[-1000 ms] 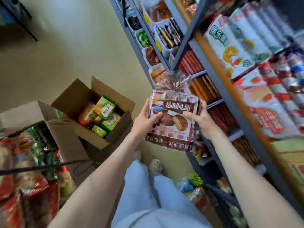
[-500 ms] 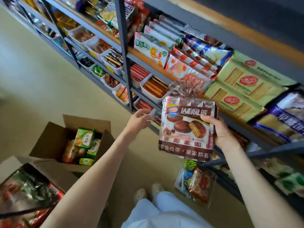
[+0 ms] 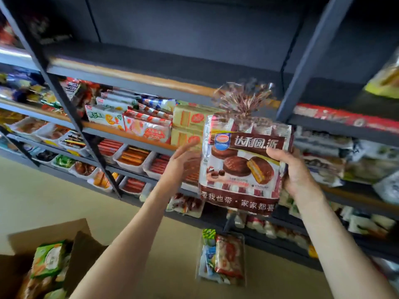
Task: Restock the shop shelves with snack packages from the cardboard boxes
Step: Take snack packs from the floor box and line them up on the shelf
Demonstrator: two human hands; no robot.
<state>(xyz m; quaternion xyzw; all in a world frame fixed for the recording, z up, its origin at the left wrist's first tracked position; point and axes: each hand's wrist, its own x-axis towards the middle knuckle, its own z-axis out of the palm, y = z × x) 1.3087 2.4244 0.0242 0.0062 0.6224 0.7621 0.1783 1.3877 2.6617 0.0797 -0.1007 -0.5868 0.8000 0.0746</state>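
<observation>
The dark metal shelves (image 3: 172, 61) fill the view. The upper tier is bare, and the tiers below are packed with wafers, biscuits and trays of sausage sticks. The open cardboard box (image 3: 49, 230) sits on the floor at lower left with green packs inside. The chocolate pie bag (image 3: 244, 169) is held upright in the air in front of the middle tiers, its gathered, frilled top pointing at the bare shelf. It looks light and puffy, with a slick crinkly film over soft cakes that would crush under a hard squeeze, so it is best held by its side edges or cradled from beneath. The right hand (image 3: 295, 169) grips the bag's right edge, thumb across the front and fingers behind. The left hand (image 3: 183, 162) is spread loosely just beside the left edge, holding nothing. Whether it touches the film cannot be told.
</observation>
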